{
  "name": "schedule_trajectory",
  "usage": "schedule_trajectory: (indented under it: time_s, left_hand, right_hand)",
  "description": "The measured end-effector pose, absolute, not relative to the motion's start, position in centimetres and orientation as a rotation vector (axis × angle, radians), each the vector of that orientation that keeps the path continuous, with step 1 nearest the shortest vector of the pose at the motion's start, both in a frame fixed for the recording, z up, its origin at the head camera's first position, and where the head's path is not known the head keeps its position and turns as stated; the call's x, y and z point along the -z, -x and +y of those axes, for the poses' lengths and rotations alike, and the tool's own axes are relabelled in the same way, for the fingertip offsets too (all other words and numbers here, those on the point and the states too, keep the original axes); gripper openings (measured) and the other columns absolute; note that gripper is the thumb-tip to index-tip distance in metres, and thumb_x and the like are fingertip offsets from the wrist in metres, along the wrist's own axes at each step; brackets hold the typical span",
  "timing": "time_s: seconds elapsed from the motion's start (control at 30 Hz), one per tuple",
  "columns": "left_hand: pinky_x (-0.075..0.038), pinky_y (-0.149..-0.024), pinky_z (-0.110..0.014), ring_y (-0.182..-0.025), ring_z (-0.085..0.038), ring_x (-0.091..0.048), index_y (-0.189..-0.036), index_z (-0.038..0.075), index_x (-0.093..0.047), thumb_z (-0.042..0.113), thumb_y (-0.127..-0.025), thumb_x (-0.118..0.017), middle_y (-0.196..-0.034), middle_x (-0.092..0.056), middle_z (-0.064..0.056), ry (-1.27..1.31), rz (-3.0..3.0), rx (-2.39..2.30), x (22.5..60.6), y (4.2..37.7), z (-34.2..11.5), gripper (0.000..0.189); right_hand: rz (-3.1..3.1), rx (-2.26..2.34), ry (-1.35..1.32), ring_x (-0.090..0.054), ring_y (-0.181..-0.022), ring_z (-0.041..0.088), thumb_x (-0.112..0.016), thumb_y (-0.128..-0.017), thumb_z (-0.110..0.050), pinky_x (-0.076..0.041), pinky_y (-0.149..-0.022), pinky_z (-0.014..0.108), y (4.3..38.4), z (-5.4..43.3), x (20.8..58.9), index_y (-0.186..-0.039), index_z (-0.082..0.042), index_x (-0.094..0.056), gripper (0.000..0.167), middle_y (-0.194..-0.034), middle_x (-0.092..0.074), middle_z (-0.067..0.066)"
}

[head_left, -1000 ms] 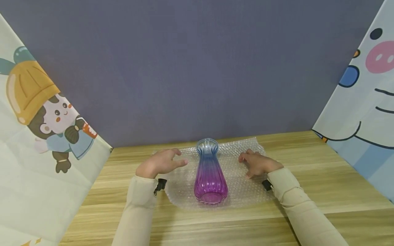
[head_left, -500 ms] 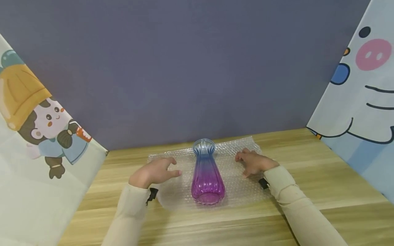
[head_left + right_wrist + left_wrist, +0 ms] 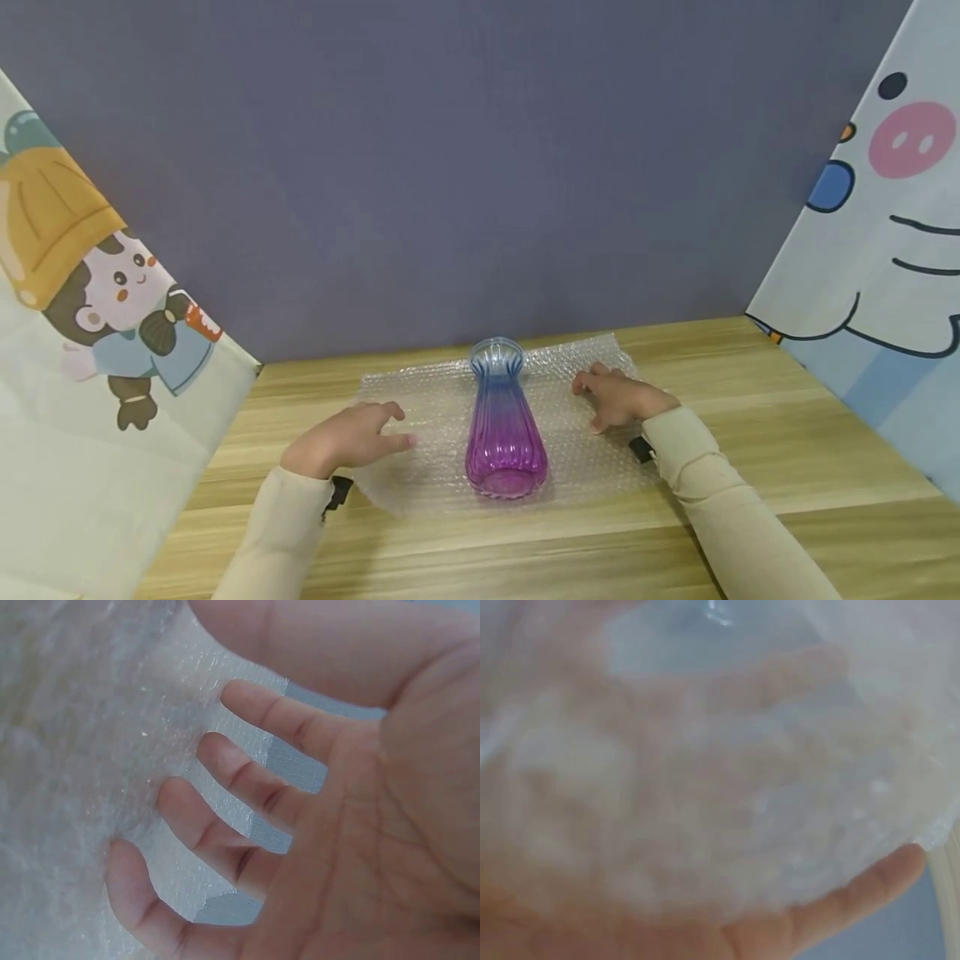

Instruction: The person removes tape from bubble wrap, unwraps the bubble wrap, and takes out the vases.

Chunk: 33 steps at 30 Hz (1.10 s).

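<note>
A ribbed glass vase (image 3: pixel 506 425), blue at the mouth and purple at the base, lies on a sheet of clear bubble wrap (image 3: pixel 442 458). Its wide base faces me. My left hand (image 3: pixel 348 437) is at the sheet's left edge, thumb and fingers extended. In the left wrist view, milky plastic (image 3: pixel 810 802) covers most of the palm, and one finger (image 3: pixel 862 896) shows bare below it. On the right side of the sheet, my right hand (image 3: pixel 618 396) has its fingers spread and slightly bent. The right wrist view puts its fingertips (image 3: pixel 176 796) right at the bubble wrap.
The wooden tabletop (image 3: pixel 450 567) ends at a grey-blue back panel (image 3: pixel 480 183). Cartoon-printed white sheets stand as side walls at the left (image 3: pixel 75 467) and right (image 3: pixel 840 283). Each wrist carries a small black device, such as the left one (image 3: pixel 339 493).
My left hand has moved left and toward me, away from the vase. The right hand stays nearly in place beside the vase. The head view has shifted slightly.
</note>
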<state>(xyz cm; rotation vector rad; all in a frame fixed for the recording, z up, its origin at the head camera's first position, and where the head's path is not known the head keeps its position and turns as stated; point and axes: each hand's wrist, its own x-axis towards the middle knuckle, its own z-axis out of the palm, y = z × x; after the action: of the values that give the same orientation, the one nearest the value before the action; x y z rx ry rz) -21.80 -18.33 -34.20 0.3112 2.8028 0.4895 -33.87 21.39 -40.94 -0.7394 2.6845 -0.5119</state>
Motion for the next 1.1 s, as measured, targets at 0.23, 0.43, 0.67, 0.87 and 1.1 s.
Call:
schedule_trajectory:
  time_s: [0.23, 0.43, 0.67, 0.87, 1.1]
  left_hand:
    - [-0.046, -0.107, -0.065, -0.129, -0.043, -0.058, -0.137, 0.004, -0.059, 0.048, -0.097, -0.065, -0.139, -0.063, -0.021, -0.227, 2.799, -0.432, 34.2, 21.7, -19.6, 0.06]
    - [-0.041, -0.108, -0.071, -0.132, -0.047, -0.055, -0.141, 0.007, -0.057, 0.052, -0.093, -0.07, -0.143, -0.061, -0.02, -0.185, 2.845, -0.376, 32.8, 20.5, -20.0, 0.067]
    - [-0.044, -0.111, -0.062, -0.136, -0.043, -0.054, -0.144, 0.007, -0.054, 0.049, -0.095, -0.069, -0.148, -0.058, -0.018, -0.336, 2.979, -0.432, 30.6, 18.6, -19.2, 0.067]
    - [-0.046, -0.114, -0.057, -0.134, -0.038, -0.057, -0.14, 0.007, -0.058, 0.039, -0.095, -0.071, -0.143, -0.062, -0.015, -0.584, 3.095, -0.474, 31.3, 19.0, -17.0, 0.057]
    - [-0.045, -0.114, -0.059, -0.136, -0.042, -0.054, -0.142, 0.008, -0.056, 0.039, -0.094, -0.071, -0.15, -0.054, -0.018, -0.52, 3.058, -0.503, 34.5, 20.8, -14.1, 0.059]
  right_hand:
    - [2.676, 0.514, 0.75, -0.051, -0.109, 0.036, -0.086, -0.074, -0.008, -0.052, -0.097, 0.058, 33.5, 21.4, 40.8, -0.124, -0.009, -0.059, 0.057, -0.12, -0.052, 0.014]
    - [2.661, 0.513, 0.77, -0.052, -0.109, 0.036, -0.087, -0.075, -0.009, -0.053, -0.096, 0.057, 33.4, 21.2, 40.9, -0.121, -0.01, -0.059, 0.054, -0.119, -0.052, 0.014]
    - [2.661, 0.488, 0.745, -0.052, -0.111, 0.037, -0.086, -0.077, -0.011, -0.054, -0.096, 0.054, 33.5, 21.2, 41.0, -0.124, -0.012, -0.059, 0.054, -0.121, -0.051, 0.013]
    - [2.659, 0.483, 0.757, -0.052, -0.112, 0.037, -0.086, -0.078, -0.011, -0.054, -0.095, 0.053, 33.7, 21.3, 41.0, -0.124, -0.012, -0.059, 0.054, -0.121, -0.05, 0.013]
    - [2.669, 0.487, 0.769, -0.053, -0.111, 0.038, -0.086, -0.077, -0.011, -0.054, -0.095, 0.055, 33.7, 21.4, 40.8, -0.125, -0.011, -0.059, 0.056, -0.121, -0.051, 0.013]
